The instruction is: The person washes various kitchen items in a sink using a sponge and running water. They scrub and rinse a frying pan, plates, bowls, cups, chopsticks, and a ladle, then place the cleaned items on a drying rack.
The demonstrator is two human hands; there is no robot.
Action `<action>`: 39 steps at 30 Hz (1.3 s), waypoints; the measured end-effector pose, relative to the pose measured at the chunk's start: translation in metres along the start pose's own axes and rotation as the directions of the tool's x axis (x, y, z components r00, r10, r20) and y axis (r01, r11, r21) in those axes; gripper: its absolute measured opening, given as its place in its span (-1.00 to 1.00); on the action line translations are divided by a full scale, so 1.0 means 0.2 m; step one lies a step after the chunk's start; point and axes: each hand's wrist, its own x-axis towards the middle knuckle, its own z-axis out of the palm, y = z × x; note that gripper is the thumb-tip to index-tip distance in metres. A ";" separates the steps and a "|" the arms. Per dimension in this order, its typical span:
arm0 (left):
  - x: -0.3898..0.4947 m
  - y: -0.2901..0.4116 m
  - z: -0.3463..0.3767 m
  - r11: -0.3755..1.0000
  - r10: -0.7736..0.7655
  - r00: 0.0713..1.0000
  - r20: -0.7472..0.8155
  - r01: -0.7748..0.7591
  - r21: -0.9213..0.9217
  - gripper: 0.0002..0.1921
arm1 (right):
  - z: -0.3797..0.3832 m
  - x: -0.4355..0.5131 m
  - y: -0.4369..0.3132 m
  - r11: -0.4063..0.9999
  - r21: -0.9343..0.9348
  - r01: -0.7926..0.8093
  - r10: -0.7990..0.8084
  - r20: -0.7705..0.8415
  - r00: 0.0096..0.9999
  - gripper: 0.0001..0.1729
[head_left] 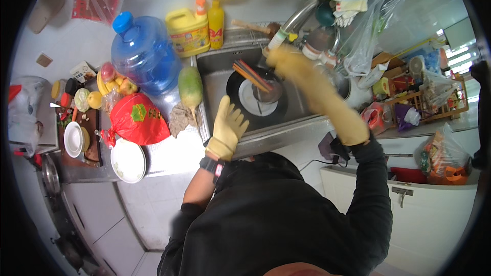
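Note:
My left hand (229, 126), in a cream rubber glove, is over the left front corner of the steel sink (218, 55). Its fingers are spread and hold nothing. My right hand (285, 61), in a long yellow glove, is blurred by motion near the faucet spout (277, 39). Whether it touches the spout or grips anything cannot be made out. In the sink sits a dark round pan (233, 84) with a white plate (247, 97) in it. A small bowl (273, 96) rests on the plate, and several chopsticks (251, 74) lean across its rim.
A white radish (190, 86) and a crumpled cloth (183, 120) lie left of the sink. Beyond stand a blue water jug (147, 55), a yellow detergent jug (187, 34) and a yellow bottle (216, 27). A red bag (134, 122) and white plates (128, 161) sit farther left.

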 end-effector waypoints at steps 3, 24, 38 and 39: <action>0.13 0.02 0.02 0.999 0.021 0.995 -0.096 -0.017 0.045 0.24 | 0.04 -0.08 0.73 0.658 -0.592 -0.464 0.676 0.194 0.711 0.03; 1.31 -0.29 -0.32 -0.274 0.418 0.898 -0.139 0.271 0.923 -0.40 | -0.14 0.20 1.75 0.776 -0.418 -0.473 0.589 0.212 0.780 -0.73; 1.25 -0.24 -0.16 -0.077 0.416 0.901 -0.120 0.166 0.983 -0.58 | -0.02 0.09 1.55 0.831 -0.548 0.101 0.060 0.268 0.961 -0.28; 1.22 -0.22 -0.14 -0.056 0.480 0.863 -0.156 0.207 0.977 -0.55 | -0.01 0.10 1.53 0.942 -0.328 0.068 0.026 0.273 0.962 -0.29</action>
